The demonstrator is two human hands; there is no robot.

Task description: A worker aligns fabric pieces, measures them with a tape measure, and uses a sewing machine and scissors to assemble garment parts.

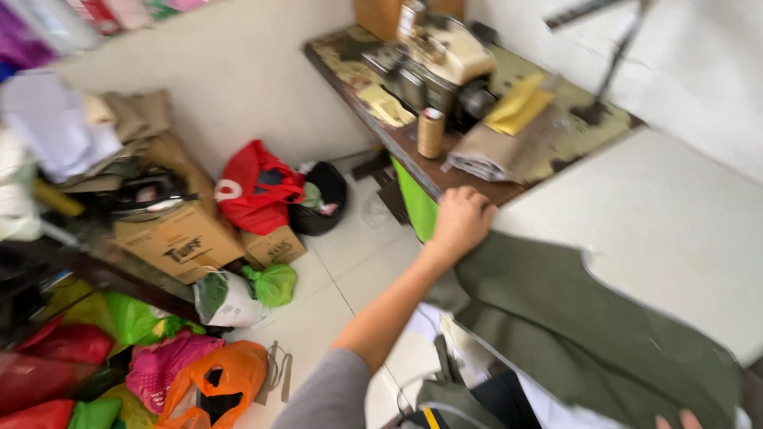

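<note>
Holding the green cloth (588, 326) over the pale table (675, 214), I had it spread from my left hand (461, 218) at its upper corner down toward my right hand (678, 420) at the bottom edge of view. Its long axis ran on a slant from upper left to lower right, the bulk of it lying to the right of my left hand and above my right. My left hand was clenched on the corner of the cloth, just beside the edge of the worn wooden bench (413, 151). Of my right hand only the fingertips showed, touching the cloth's lower edge; I could not tell whether they gripped it.

On the bench stood a sewing machine (433, 59), with a folded bundle of brownish fabric (489, 155) near my left hand, yellow pieces (520, 103) beyond it, and a spool of thread (430, 131) at the bench edge. On the tiled floor (342, 270) to the left lay cardboard boxes (179, 238), a red bag (254, 187), a black bag (322, 199), an orange bag (214, 381) and a small green bag (274, 284).
</note>
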